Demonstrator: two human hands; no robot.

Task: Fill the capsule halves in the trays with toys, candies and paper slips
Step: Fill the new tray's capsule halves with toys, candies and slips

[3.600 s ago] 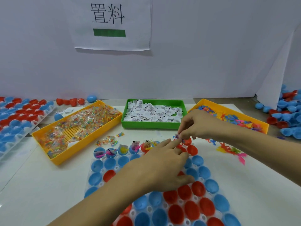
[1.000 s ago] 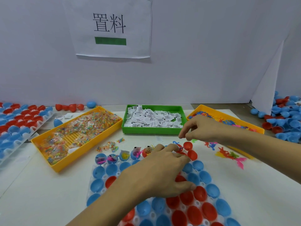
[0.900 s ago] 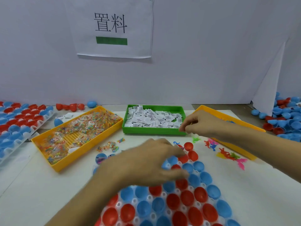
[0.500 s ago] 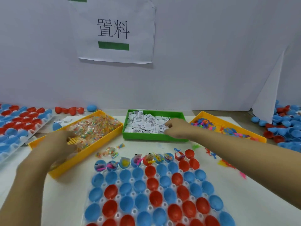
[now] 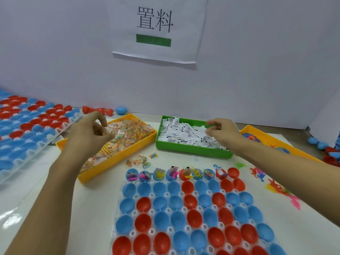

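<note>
Above bins, both hands [image 5: 88, 132] curled

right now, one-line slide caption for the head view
Left hand picks candy from the yellow bin, right hand takes paper slips above the capsule tray.

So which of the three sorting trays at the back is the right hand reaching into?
The green plastic tray of white paper slips, in the middle; the right hand is over its slips, while yellow trays flank it.
</note>
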